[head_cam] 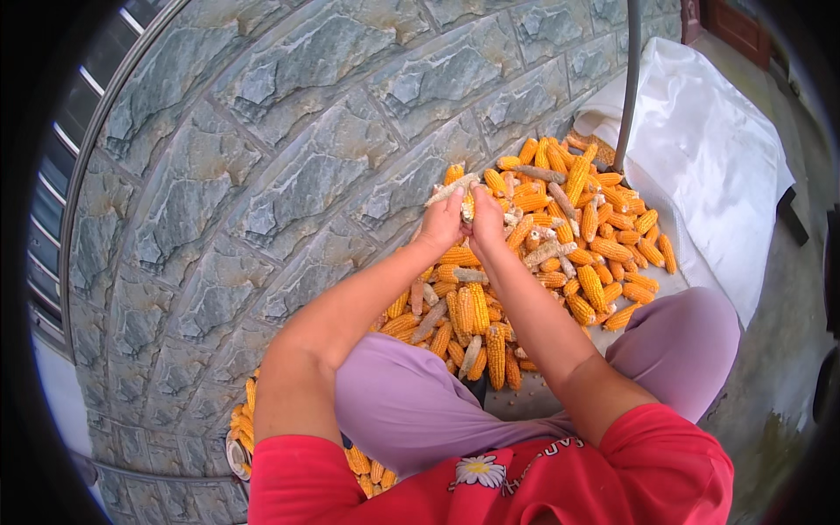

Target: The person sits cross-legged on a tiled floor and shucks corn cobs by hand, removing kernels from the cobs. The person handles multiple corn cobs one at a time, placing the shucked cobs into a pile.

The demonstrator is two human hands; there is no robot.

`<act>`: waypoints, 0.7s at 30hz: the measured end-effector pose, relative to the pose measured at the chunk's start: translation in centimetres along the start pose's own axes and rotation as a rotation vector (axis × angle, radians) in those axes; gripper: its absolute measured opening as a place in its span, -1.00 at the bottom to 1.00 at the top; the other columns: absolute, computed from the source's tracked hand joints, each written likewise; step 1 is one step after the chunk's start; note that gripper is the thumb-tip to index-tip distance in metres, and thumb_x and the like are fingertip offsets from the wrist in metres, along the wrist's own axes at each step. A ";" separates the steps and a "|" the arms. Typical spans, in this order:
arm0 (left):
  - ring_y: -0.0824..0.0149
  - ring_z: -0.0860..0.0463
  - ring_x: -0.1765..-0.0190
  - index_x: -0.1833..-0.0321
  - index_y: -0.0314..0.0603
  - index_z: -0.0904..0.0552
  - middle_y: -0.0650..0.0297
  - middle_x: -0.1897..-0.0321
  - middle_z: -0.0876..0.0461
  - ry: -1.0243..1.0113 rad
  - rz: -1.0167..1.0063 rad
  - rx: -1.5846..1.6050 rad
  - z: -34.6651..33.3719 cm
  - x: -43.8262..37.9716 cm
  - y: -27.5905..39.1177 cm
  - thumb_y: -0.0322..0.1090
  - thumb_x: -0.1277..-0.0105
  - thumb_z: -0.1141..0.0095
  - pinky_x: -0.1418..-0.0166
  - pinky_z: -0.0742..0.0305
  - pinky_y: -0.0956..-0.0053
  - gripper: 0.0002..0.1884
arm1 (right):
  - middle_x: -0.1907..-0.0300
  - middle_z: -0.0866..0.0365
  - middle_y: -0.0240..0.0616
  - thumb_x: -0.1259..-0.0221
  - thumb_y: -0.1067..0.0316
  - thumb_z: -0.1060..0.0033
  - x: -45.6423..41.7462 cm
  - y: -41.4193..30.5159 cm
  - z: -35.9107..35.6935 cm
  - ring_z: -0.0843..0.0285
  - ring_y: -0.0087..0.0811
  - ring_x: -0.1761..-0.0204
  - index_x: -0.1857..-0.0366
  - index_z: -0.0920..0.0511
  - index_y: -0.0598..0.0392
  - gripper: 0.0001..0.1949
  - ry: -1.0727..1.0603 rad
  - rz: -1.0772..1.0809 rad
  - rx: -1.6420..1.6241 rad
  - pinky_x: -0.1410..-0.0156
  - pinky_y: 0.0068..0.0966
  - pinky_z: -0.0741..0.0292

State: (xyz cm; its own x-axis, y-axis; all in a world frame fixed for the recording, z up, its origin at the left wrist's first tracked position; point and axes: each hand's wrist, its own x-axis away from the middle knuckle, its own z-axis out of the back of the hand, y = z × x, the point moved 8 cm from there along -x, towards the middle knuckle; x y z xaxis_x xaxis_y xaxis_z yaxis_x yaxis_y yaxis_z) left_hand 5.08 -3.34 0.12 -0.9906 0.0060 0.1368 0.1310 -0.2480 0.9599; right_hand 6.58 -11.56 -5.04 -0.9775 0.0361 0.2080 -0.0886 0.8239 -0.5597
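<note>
My left hand (pixel 444 222) and my right hand (pixel 487 218) meet in front of me, above the heap of corn. Between them they grip a partly shelled corn ear (pixel 468 207), pale at the end that shows; the fingers hide the rest. A bare, whitish corn cob (pixel 451 189) lies across the tips of my thumbs, and I cannot tell whether it is gripped too. Under and around both hands spreads a heap of orange corn ears (pixel 590 285), with stripped cobs (pixel 550 252) mixed in.
A rough stone-block wall (pixel 315 157) rises along the left. Beyond the heap, a grey pole (pixel 629 92) stands by a white woven sheet (pixel 702 144), with loose kernels (pixel 594 147) at its edge. More corn ears (pixel 359 461) lie beside my left leg (pixel 407 400).
</note>
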 end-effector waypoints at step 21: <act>0.43 -0.39 0.60 0.26 -0.22 -0.57 0.33 0.57 -0.44 0.053 -0.143 -0.142 0.9 -2.6 -3.1 0.10 -0.48 0.05 0.56 -0.27 0.49 -0.54 | 0.31 -0.56 -0.38 -0.39 0.18 -0.08 -0.7 2.1 0.4 -0.41 -0.49 0.21 0.31 -0.59 0.07 -0.79 0.101 -0.011 -0.003 0.25 -0.43 -0.43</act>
State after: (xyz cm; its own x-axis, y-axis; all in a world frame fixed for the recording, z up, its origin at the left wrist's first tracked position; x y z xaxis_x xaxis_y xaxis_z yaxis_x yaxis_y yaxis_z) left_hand 7.26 -1.76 -2.99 -0.9999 0.0014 -0.0154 -0.0148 -0.3825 0.9238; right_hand 6.96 -10.08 -6.70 -0.9522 0.0836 0.2938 -0.0987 0.8261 -0.5549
